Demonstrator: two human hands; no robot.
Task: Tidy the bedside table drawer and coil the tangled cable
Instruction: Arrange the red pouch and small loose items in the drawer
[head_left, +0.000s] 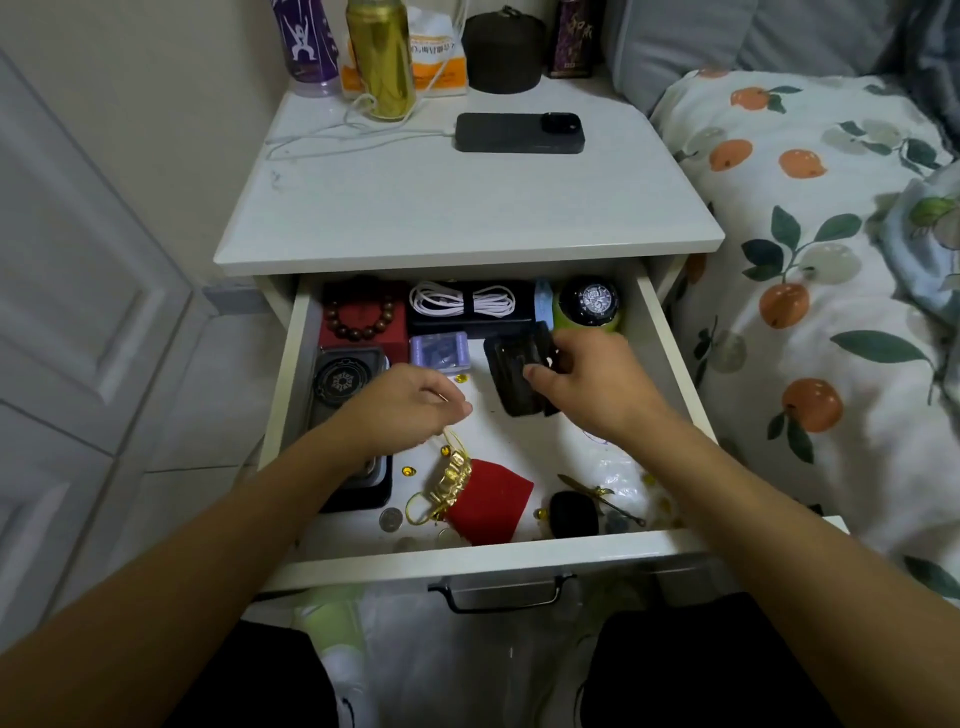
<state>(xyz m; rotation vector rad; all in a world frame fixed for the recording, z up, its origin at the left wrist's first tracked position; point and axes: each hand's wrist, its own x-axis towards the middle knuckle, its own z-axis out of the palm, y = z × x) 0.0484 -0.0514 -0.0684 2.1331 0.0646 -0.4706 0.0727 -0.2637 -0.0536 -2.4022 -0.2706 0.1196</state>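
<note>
Both arms reach down into the open drawer (291, 395). The right hand (592, 379) grips a dark wallet (511, 379) near the middle of the drawer, thumb curled over its top face and fingers wrapped round its far edge. The left hand (410, 408) hovers just left of it with fingers curled inward; it seems to pinch something thin between thumb and fingertips, but motion blur makes that uncertain.

Along the back of the drawer lie a bead bracelet (361, 319) on a red box (363, 340), a coiled white cable (462, 301) bound at its middle on a black box (467, 326), and a watch (595, 301). A lilac case (439, 351) sits just before the black box. At the left is a round-faced tin (343, 382), partly under the left forearm. Toward the front lie a red pouch (491, 501) with gold cord, a coin (390, 519) and a black pebble-shaped item (574, 514).

On the table top (467, 218) a phone (519, 133) lies plugged in.
</note>
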